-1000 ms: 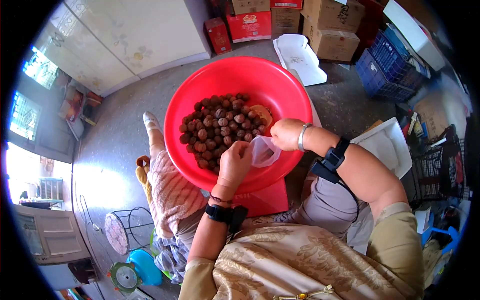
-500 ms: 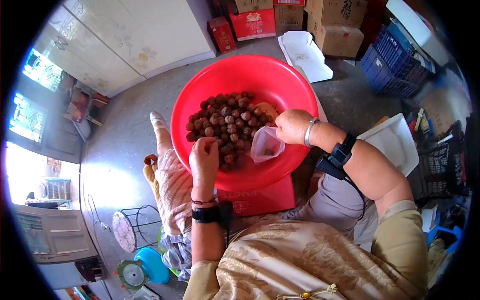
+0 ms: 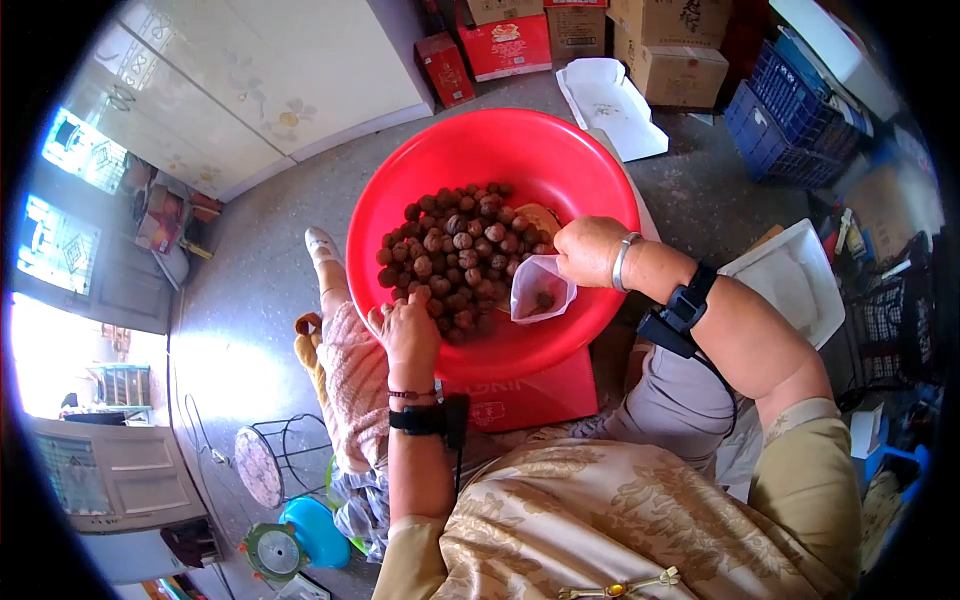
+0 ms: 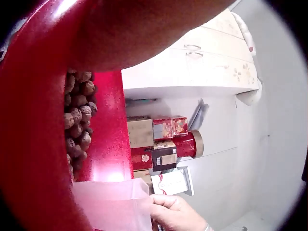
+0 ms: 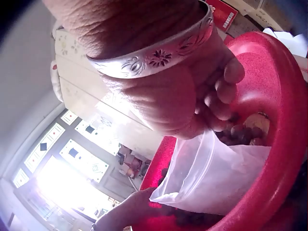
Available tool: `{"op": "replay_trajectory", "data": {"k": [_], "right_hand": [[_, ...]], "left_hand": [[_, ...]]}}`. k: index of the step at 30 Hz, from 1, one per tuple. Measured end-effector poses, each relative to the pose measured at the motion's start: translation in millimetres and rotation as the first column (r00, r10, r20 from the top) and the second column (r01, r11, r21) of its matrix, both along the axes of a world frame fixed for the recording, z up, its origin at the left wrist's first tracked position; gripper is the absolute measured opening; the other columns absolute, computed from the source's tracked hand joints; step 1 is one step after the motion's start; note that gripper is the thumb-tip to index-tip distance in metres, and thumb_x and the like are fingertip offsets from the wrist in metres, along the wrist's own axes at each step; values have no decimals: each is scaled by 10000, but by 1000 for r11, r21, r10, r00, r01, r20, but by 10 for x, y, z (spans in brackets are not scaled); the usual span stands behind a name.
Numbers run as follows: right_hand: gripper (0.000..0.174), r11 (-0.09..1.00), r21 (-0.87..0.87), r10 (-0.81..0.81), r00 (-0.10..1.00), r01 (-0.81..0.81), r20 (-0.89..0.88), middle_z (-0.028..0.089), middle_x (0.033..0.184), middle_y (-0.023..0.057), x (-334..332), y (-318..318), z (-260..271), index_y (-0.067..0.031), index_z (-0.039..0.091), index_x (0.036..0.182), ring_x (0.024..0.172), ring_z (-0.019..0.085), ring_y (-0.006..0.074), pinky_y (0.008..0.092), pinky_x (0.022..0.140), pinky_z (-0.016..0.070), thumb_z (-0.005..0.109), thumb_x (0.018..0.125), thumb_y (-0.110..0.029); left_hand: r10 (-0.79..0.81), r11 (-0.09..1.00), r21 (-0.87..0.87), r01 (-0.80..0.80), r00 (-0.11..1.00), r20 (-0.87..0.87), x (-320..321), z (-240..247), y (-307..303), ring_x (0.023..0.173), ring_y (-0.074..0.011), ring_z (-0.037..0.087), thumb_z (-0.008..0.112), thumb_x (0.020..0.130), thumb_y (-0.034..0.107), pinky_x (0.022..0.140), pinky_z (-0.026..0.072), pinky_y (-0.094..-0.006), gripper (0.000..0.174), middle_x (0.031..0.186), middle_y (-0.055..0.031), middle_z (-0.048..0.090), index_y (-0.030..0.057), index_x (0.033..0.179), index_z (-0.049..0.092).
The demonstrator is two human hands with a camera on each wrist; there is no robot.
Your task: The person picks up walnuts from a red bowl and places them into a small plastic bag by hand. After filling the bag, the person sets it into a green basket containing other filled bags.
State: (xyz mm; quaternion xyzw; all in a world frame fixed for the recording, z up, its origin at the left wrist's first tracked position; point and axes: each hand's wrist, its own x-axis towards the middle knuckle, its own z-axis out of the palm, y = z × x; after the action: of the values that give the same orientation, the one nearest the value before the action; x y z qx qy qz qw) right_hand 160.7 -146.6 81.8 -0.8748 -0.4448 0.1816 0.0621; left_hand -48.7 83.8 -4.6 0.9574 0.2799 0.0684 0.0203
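A large red basin (image 3: 490, 128) holds a heap of brown walnuts (image 3: 462, 241), with a round tan object (image 3: 541, 221) at the heap's right edge. The right hand (image 3: 590, 250) pinches the rim of a translucent white bag (image 3: 536, 284), whose mouth gapes inside the basin; something small and dark lies in it. In the right wrist view the fingers (image 5: 219, 98) curl at the rim of the bag (image 5: 211, 173). At the heap's near-left edge is the left hand (image 3: 408, 335), fingers bent against the walnuts; whether it grips any is hidden.
Under the basin is a red box (image 3: 530, 395). White trays (image 3: 612, 108) lie beyond and at the right, near blue crates (image 3: 780, 130). Cardboard boxes (image 3: 683, 75) line the back. A round stool (image 3: 259, 467) and a blue object (image 3: 316, 532) stand at lower left.
The left hand has left the bag's rim and moved left to the walnuts' near edge. The right hand keeps its hold on the bag, which now hangs from that hand alone.
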Motion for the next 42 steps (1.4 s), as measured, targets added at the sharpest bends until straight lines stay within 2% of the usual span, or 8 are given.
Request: {"op": "replay_trajectory", "data": {"k": [5,7,11,14,18,21,28,42], "right_hand": [[262,999,32,13,999,-14,29,700,844,203,16,-17,-95,-33,735,829,810,681,385,469,773,541,556,837,-225],[262,999,37,23,999,-24,29,699,848,205,8,-19,-77,-30,733,830,811,680,385,468,775,541,556,838,-223],[265,999,41,35,999,-36,25,698,858,209,5,-19,-68,-21,731,836,822,679,384,470,777,538,554,847,-219],[278,999,34,22,1000,-22,-3,698,855,208,-21,-33,-14,-16,732,845,829,678,386,473,778,537,553,861,-227],[284,998,14,54,998,-54,15,698,853,210,5,-21,-99,-14,733,854,826,678,390,479,778,536,557,869,-235],[283,998,27,61,998,-62,21,698,847,213,9,-26,-100,-10,734,857,815,678,394,480,779,539,563,871,-235],[263,998,52,39,999,-40,34,698,837,211,2,-21,-129,-28,739,856,808,683,392,472,765,547,582,859,-238],[255,999,43,6,1000,-7,25,694,830,222,8,-32,-128,-12,728,822,803,683,397,480,759,544,566,815,-210]], "left_hand": [[37,998,-39,-39,998,-49,7,24,-20,1038,-361,642,466,908,107,1131,202,-621,313,949,-137,722,184,1141,659],[47,991,-125,-46,999,4,15,-4,11,932,-402,668,547,861,138,992,368,-581,225,901,-195,720,117,1054,662],[0,995,-103,9,996,91,-47,112,-55,942,-380,673,613,842,171,998,376,-561,227,906,-160,730,114,1056,661],[104,991,-102,-88,981,164,-66,207,-117,1013,-326,648,681,817,233,1115,236,-613,273,922,-79,730,178,1084,668],[86,924,-376,77,912,401,23,231,-100,929,-307,637,745,788,296,1001,377,-472,279,868,-72,714,124,1000,687],[33,855,-475,209,891,453,176,439,-361,832,-214,699,765,807,130,781,543,-342,241,903,-108,737,30,1012,686],[-205,865,-273,421,794,572,396,704,-772,938,-304,647,767,791,169,878,491,-402,269,940,-121,706,39,1015,693],[-40,984,-151,91,949,313,17,313,-97,932,-310,615,699,810,175,924,431,-442,162,938,-97,688,131,964,721]]}}
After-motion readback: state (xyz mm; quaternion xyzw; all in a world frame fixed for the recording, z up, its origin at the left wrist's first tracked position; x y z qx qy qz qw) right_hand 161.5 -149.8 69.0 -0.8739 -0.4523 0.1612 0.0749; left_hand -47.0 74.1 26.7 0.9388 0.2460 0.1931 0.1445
